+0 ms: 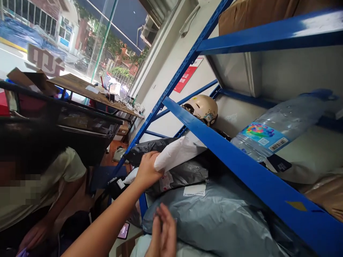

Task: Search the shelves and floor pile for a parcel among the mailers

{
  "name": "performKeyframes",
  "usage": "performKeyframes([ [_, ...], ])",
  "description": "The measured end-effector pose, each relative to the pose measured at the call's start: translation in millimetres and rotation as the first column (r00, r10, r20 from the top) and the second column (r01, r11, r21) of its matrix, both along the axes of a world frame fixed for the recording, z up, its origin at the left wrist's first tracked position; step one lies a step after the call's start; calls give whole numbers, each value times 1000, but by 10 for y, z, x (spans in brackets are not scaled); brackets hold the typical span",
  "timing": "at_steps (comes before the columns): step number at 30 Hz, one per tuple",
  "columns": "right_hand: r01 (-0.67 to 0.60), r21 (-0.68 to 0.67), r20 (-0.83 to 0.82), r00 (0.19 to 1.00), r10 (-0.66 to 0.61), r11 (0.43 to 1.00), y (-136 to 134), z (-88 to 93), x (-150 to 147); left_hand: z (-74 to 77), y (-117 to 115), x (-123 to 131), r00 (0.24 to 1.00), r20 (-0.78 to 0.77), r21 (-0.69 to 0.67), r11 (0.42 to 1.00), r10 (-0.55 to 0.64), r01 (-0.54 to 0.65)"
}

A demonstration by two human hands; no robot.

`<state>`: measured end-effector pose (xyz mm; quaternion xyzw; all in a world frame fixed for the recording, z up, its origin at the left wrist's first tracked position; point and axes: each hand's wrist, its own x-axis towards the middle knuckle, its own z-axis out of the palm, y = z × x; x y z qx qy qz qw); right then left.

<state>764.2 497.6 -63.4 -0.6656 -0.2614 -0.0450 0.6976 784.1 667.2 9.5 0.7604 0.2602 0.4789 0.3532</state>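
Note:
My left hand point(149, 170) reaches in from the lower left and is closed on the end of a white mailing bag point(177, 154) on the shelf. Its far end lies behind the blue beam. Around it are a black plastic parcel point(150, 145) and a grey plastic parcel point(191, 174). My right hand point(164, 232) is at the bottom middle, fingers extended and holding nothing visible. It is in front of a large grey-blue plastic parcel point(214, 214); whether it touches it I cannot tell.
A blue metal rack point(241, 167) runs diagonally across the right. On it are a beige helmet point(203, 107) and a large clear plastic bottle point(284, 125). Another person in a light shirt point(66, 166) sits at left. A phone point(123, 230) lies low down; a wooden desk point(80, 85) stands behind.

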Motion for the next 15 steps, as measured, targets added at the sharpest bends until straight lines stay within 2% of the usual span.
performKeyframes([
  [2, 1, 181, -142, 990, 26, 984, 219, 497, 56, -87, 19, -40, 991, -104, -15, 996, 80, -82],
  [4, 36, 296, -191, 981, 22, 954, 460, 980, 115, -176, 67, -55, 980, -195, -22, 999, 28, -33],
  [6, 46, 307, -143, 990, -2, 951, 686, 1333, 187, -241, 123, -42, 973, -226, 11, 998, -55, 59],
  [7, 75, 274, -126, 991, -41, 959, 783, 1445, 231, -259, 145, -27, 972, -224, 31, 996, -74, 83],
  [9, 145, 172, -130, 984, -124, 974, 940, 1554, 329, -268, 168, 13, 970, -230, 44, 995, -80, 93],
  [11, 181, 102, -119, 978, -169, 978, 1055, 1562, 426, -248, 175, 57, 965, -248, 29, 996, -79, 89],
  [15, 155, 141, 44, 986, -163, 978, 1179, 1462, 474, -189, 233, 71, 962, -251, 33, 992, -107, 119],
])
